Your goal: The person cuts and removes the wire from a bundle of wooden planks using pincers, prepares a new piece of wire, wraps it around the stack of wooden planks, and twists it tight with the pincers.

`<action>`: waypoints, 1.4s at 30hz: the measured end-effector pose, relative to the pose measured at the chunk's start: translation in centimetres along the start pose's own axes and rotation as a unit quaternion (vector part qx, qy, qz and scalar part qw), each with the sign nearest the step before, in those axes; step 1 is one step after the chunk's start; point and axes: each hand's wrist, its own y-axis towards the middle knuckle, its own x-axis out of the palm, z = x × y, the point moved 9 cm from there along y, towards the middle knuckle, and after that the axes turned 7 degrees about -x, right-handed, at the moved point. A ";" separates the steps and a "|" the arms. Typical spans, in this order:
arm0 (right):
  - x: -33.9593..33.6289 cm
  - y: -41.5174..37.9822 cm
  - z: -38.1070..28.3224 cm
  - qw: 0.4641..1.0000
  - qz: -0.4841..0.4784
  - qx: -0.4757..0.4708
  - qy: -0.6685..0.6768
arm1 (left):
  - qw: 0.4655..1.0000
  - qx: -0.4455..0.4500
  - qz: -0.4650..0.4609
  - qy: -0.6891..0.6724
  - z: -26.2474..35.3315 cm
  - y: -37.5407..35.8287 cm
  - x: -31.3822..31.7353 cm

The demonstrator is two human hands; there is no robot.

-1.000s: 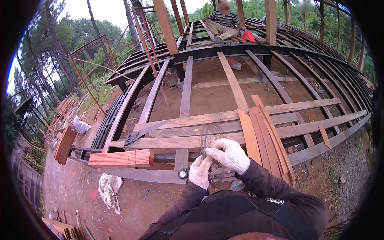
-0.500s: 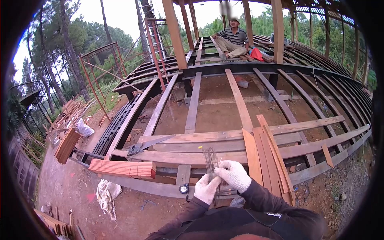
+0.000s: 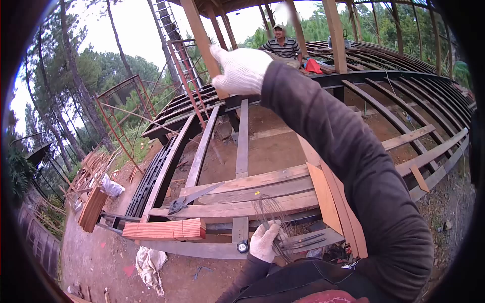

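Observation:
In a white glove, my left hand (image 3: 264, 241) is closed round a bundle of thin wires (image 3: 269, 207) in front of my body. The wires fan out above and below the fist. My right hand (image 3: 243, 69), also gloved, is raised far forward on an outstretched arm. Its index finger and thumb stretch apart toward the left, and nothing shows in it. A round tape measure (image 3: 243, 246) lies on the beam just left of my left hand. Beyond it, a handsaw (image 3: 199, 194) with a dark handle rests on the wooden boards (image 3: 252, 204).
A person (image 3: 284, 48) in a striped shirt sits on the raised floor frame, beside a red cloth (image 3: 313, 66). Bundled reddish planks (image 3: 164, 229) lie at the near left, above a pale sack (image 3: 150, 262). Loose planks (image 3: 326, 202) lean under my right arm. A ladder (image 3: 174, 48) stands behind.
My right hand has left the wires and swung up and forward, its arm now stretched out. My left hand keeps hold of the wires. The view has shifted slightly.

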 end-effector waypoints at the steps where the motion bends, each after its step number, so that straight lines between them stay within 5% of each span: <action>1: -1.7 4.2 0.2 1.000 0.022 0.003 -0.018 | 1.000 0.017 0.019 -0.001 0.5 -0.1 -0.3; 4: -6.9 12.3 1.0 0.991 0.093 -0.014 -0.095 | 0.999 0.044 0.017 -0.014 1.3 0.5 -1.0; 5: -5.0 18.9 2.8 0.971 0.006 -0.060 -0.232 | 0.998 0.048 0.017 -0.032 1.6 0.7 -1.2; 6: -7.0 18.4 1.9 0.980 0.074 -0.042 -0.179 | 0.998 0.057 0.011 -0.021 1.9 0.9 -1.4; 8: -9.0 15.5 0.5 0.984 0.113 0.000 -0.135 | 0.997 0.079 0.022 -0.005 3.7 0.9 -1.5; 11: -7.2 4.2 -3.4 0.989 0.125 -0.084 0.012 | 0.996 0.083 0.023 -0.006 5.8 0.8 -0.9; 17: 11.3 -22.0 -2.9 0.929 -0.155 0.004 0.336 | 0.987 0.132 0.025 -0.083 9.3 2.6 0.1; 21: 19.4 -31.5 -3.6 0.849 -0.044 0.118 0.513 | 0.992 0.128 0.010 -0.021 8.3 4.0 1.5; 24: 20.8 -34.4 -2.8 0.816 -0.068 0.261 0.512 | 0.994 0.102 0.018 0.032 6.6 5.2 1.6; 29: 18.8 -36.2 0.3 0.820 -0.005 0.320 0.475 | 0.995 0.093 0.006 0.042 6.4 5.8 1.6; 31: 18.6 -36.9 1.2 0.781 0.000 0.370 0.503 | 0.998 0.066 -0.005 0.024 6.7 5.7 1.4; 35: 17.3 -37.1 3.6 0.778 0.047 0.359 0.513 | 0.994 0.095 0.043 0.019 8.2 5.5 -0.5; 37: 16.4 -37.1 4.1 0.854 0.010 0.329 0.403 | 0.994 0.092 0.064 0.014 8.5 5.4 -0.7; 41: 15.4 -36.0 2.3 0.904 0.012 0.252 0.346 | 0.987 0.111 0.110 0.035 8.5 4.7 -0.4; 42: 16.3 -36.1 1.4 0.863 -0.009 0.273 0.424 | 0.984 0.124 0.124 0.035 8.3 4.5 -0.1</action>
